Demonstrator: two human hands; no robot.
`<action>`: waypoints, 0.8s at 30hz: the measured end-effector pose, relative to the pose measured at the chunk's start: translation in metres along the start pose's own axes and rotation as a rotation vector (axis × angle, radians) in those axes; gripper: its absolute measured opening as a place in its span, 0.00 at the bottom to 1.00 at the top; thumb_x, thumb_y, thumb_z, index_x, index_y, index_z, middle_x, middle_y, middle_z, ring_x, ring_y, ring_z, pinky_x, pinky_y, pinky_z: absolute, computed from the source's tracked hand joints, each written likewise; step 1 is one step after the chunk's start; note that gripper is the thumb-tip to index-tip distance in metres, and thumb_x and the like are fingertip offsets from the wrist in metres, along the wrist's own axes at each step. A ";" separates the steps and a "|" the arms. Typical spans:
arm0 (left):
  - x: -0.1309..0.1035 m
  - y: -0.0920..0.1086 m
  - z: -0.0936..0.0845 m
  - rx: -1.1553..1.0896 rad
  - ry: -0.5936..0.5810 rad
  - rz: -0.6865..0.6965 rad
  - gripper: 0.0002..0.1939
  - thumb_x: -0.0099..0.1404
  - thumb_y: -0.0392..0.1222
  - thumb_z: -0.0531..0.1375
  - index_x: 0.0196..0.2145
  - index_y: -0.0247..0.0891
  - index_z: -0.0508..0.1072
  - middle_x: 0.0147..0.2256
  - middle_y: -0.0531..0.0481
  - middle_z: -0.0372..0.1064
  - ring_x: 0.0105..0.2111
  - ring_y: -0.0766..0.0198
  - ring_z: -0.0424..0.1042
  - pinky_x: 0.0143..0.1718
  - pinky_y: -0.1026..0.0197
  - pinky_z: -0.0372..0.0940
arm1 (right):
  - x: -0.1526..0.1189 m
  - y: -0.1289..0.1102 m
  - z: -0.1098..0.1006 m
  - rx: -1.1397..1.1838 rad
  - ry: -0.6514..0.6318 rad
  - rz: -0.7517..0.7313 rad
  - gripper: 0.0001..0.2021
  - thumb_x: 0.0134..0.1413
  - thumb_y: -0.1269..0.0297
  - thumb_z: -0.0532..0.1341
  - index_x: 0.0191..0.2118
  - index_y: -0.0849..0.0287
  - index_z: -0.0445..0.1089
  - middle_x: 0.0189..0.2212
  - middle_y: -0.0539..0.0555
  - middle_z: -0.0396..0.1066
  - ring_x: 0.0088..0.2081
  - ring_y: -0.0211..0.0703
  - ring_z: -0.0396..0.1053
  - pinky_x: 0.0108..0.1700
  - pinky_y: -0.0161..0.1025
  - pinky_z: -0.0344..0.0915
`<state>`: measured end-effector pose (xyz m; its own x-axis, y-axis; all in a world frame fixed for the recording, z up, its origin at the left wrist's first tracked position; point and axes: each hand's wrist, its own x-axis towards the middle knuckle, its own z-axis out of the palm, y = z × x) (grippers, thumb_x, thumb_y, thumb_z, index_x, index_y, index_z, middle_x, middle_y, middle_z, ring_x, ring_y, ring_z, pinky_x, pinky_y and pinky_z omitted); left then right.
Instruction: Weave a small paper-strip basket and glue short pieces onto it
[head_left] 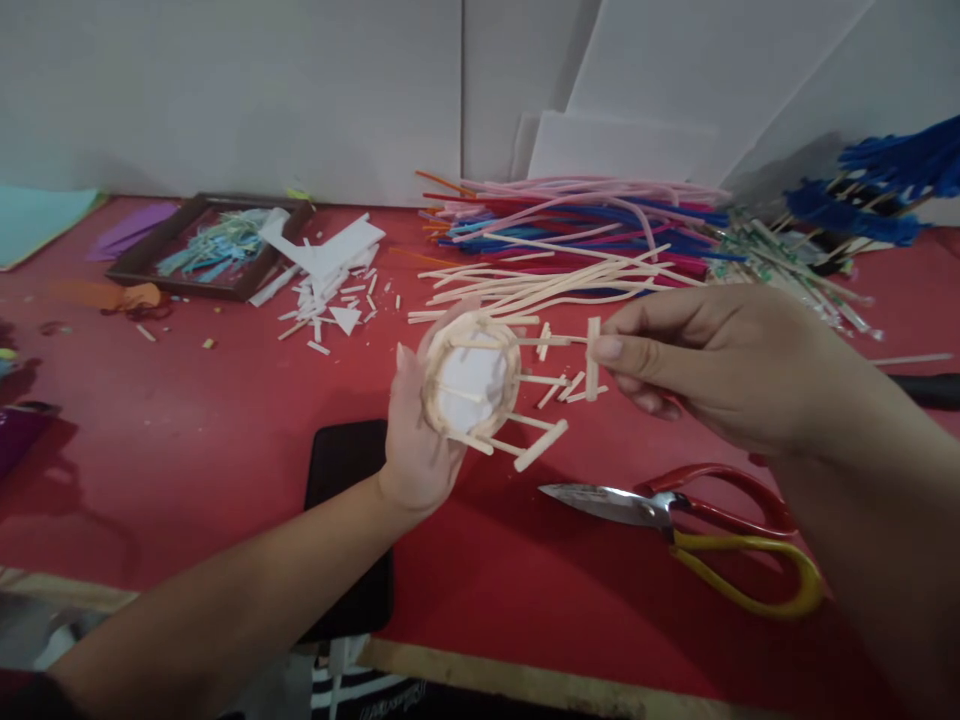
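Observation:
My left hand (424, 430) is closed around the back of a small round frame (517, 365) made of cream-coloured fuzzy stems, with a white disc (472, 385) inside its ring. Several stem pieces stick out to the right of the ring, and a short crosspiece (541, 445) joins two of them at the lower right. At the upper right, my right hand (660, 350) pinches another short cream stem piece (593, 360), upright against the tip of a protruding stem. Beneath the frame, several short cut pieces (574, 388) lie on the red table (225, 430).
Scissors (660, 505) with red and yellow handles lie below my right hand. A black phone (349, 590) is under my left forearm. Bundles of coloured stems (570, 215), white paper scraps (337, 255) and a dark tray (247, 285) sit towards the back wall.

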<state>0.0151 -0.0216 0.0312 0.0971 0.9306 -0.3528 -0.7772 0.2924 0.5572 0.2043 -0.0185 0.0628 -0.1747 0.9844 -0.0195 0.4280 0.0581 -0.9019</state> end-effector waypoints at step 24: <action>-0.001 0.001 -0.001 0.002 0.010 -0.002 0.34 0.76 0.49 0.31 0.69 0.37 0.60 0.45 0.41 0.81 0.54 0.50 0.77 0.55 0.50 0.70 | -0.003 -0.006 0.013 -0.033 0.073 -0.029 0.25 0.41 0.38 0.71 0.21 0.57 0.72 0.12 0.46 0.62 0.15 0.33 0.57 0.17 0.34 0.53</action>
<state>0.0136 -0.0223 0.0308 0.0925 0.9276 -0.3620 -0.7758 0.2950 0.5578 0.1915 -0.0242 0.0625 -0.1231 0.9917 0.0385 0.4530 0.0907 -0.8869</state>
